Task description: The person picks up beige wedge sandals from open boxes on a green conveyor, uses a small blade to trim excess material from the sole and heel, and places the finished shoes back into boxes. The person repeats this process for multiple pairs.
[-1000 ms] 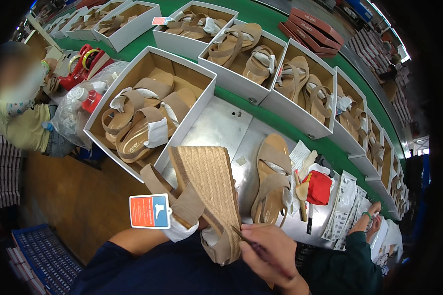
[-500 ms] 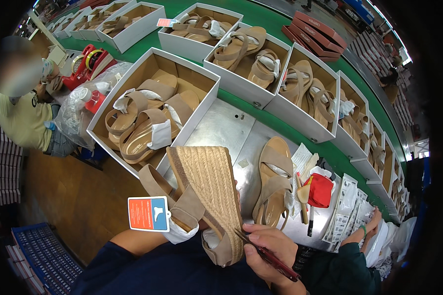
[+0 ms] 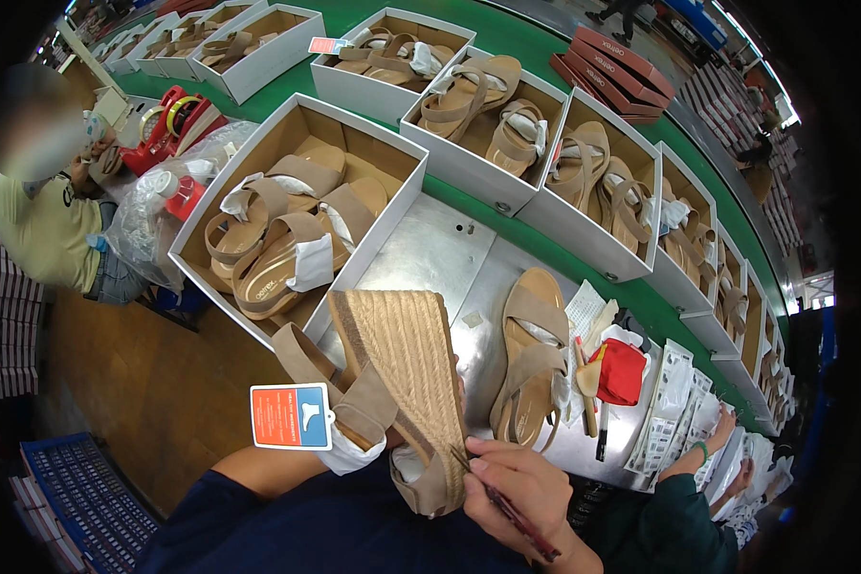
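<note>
A tan wedge sandal (image 3: 407,359) with a braided rope sole is held up on its side before me. My left forearm (image 3: 268,469) reaches behind it. That hand grips the sandal from the far side, its fingers almost wholly hidden. An orange and blue hang tag (image 3: 290,417) dangles from the strap, near white wrapping paper. My right hand (image 3: 521,483) pinches slim dark red tweezers (image 3: 523,526), their thin tips at the sole's lower edge. The matching sandal (image 3: 531,359) lies on the metal table to the right.
An open shoebox (image 3: 392,215) with a sandal pair stands ahead left; more boxes line the green conveyor (image 3: 450,196). At right lie a red cloth (image 3: 622,373), a brush, a pen and sticker sheets (image 3: 670,407). A co-worker's hand (image 3: 722,430) works beyond them; another person sits at left.
My right hand and the tweezers have shifted slightly left, and the tweezers' handle tilts more steeply. The held sandal has barely moved. Another hand now shows beside the co-worker's at right.
</note>
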The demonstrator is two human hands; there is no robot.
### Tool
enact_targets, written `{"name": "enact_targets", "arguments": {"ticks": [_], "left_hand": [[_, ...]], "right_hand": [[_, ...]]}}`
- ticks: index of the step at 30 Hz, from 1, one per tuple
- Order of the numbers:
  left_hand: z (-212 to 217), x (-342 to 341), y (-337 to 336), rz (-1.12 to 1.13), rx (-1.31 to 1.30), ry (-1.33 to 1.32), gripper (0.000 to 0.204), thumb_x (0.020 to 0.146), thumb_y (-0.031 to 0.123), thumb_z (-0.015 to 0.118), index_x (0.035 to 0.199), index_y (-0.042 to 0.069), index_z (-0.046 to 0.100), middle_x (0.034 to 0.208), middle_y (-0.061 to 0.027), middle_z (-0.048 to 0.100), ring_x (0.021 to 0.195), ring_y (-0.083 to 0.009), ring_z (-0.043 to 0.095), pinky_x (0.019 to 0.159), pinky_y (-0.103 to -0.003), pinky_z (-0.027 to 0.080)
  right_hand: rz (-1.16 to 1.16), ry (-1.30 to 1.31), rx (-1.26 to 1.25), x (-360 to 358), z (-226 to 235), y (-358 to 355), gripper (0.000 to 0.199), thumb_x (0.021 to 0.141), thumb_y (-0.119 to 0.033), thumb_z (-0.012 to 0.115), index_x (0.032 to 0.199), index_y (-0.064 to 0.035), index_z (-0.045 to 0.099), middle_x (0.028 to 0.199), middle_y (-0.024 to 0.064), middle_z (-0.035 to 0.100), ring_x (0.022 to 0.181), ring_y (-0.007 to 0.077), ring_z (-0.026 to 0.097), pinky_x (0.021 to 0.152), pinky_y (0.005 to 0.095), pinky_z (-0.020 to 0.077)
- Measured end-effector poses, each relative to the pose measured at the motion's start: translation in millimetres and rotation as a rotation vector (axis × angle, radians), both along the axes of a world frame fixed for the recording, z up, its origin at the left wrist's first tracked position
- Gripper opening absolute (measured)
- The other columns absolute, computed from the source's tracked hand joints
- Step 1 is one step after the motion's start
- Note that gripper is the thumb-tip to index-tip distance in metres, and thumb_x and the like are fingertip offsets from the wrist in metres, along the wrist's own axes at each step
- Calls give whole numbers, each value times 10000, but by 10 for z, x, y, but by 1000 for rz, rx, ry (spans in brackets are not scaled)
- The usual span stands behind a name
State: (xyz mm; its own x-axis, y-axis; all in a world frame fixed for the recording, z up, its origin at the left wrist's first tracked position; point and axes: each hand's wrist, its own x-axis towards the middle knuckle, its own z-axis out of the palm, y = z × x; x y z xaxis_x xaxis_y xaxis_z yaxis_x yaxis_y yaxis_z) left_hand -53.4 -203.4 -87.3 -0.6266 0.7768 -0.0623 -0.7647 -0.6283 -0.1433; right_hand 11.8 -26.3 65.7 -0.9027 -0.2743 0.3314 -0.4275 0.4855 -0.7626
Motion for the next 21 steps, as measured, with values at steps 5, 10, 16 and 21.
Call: {"name": "enact_targets", "arguments": {"ticks": [5,10,16,21], "left_hand": [[60,17,-24,5,-22,-184,648,962,586,461,1312,45,533,1189,-222,574,1058,-381,604,913,-556,492],[84,-41,22,13,-15,-31,632,964,574,443,1305,52,548,1151,-228,596,1018,-404,618,881,-555,513],[173,-98,11,-3,-38,-16,629,965,575,437,1297,55,556,1124,-230,609,1002,-410,625,860,-539,528],[139,-92,4,13,4,15,644,961,581,447,1320,55,540,1164,-241,593,1039,-412,616,884,-541,521]], "right_hand": [[-11,19,38,-7,-26,-13,327,736,58,770,1018,15,610,910,184,689,905,322,725,780,367,599],[-46,-300,-386,12,-64,107,244,807,32,730,1023,21,617,987,213,686,959,323,704,843,410,570],[-64,-135,-330,-33,-109,22,219,774,49,758,962,36,648,900,178,694,913,346,727,773,388,599],[-49,-116,-305,-59,-110,21,238,752,46,777,953,30,650,891,177,699,911,340,730,762,375,601]]}}
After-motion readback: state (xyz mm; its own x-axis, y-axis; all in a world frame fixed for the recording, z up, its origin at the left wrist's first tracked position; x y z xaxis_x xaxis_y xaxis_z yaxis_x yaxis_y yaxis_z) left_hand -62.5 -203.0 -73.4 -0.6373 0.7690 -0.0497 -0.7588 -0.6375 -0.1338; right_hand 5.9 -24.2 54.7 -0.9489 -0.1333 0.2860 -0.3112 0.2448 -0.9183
